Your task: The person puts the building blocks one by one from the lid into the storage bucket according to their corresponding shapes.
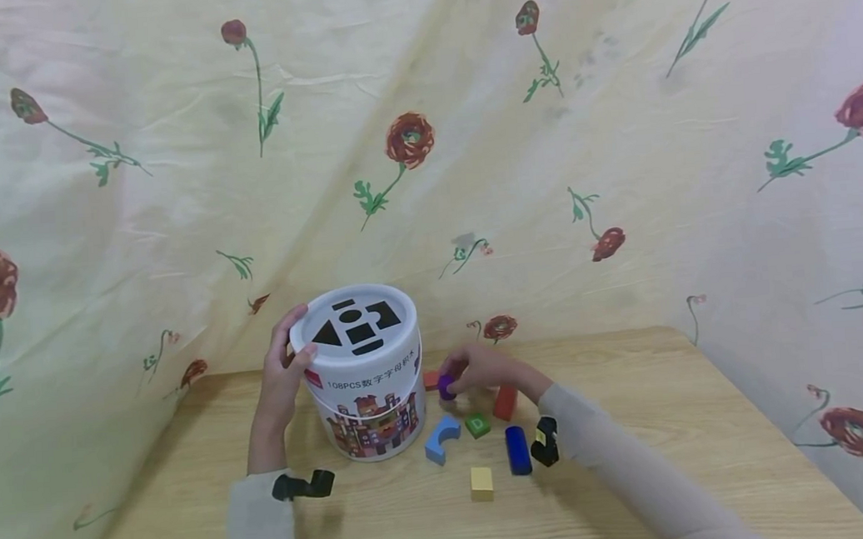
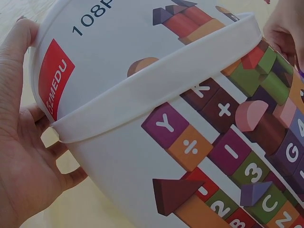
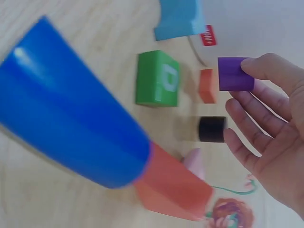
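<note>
My left hand (image 1: 285, 367) grips the left side of a white lidded bucket (image 1: 367, 374), thumb at the front of the rim and fingers round the side. Shaped holes are cut in its lid (image 1: 317, 311). In the left wrist view the fingers curl by the handle strap (image 2: 161, 78). My right hand (image 1: 479, 368) pinches a small purple block (image 3: 232, 74) between thumb and forefinger, its other fingers loosely bent. Under that hand in the right wrist view are a black cylinder (image 3: 212, 129), a small orange-red block (image 3: 207, 86) and a pink piece (image 3: 194, 163).
Nearer me on the wooden table (image 1: 389, 527) lie a blue arch block (image 1: 442, 437), a green letter block (image 1: 477, 425), a dark blue cylinder (image 1: 518, 450), a yellow block (image 1: 481, 483) and a red block (image 1: 505, 402). A flowered cloth (image 1: 320, 185) hangs behind.
</note>
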`<control>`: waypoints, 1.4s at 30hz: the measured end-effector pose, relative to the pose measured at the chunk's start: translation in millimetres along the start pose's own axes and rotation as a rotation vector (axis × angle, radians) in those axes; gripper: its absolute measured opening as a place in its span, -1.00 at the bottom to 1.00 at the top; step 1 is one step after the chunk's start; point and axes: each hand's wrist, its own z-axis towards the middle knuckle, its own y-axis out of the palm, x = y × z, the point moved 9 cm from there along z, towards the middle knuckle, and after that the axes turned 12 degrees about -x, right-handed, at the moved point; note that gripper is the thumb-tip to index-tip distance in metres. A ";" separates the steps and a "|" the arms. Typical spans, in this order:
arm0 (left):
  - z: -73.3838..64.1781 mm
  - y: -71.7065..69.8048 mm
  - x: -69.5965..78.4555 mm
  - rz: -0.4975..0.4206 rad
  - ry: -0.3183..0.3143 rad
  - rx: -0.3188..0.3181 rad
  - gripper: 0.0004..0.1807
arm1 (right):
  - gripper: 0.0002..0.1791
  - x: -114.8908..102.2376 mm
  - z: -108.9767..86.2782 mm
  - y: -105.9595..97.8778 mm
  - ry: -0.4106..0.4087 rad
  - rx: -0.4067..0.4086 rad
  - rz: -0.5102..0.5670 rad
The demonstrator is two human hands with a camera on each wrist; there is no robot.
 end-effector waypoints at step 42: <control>-1.9 1.2 1.8 0.014 -0.023 -0.003 -0.34 | -0.66 -176.4 -21.7 -103.7 -0.309 0.226 0.029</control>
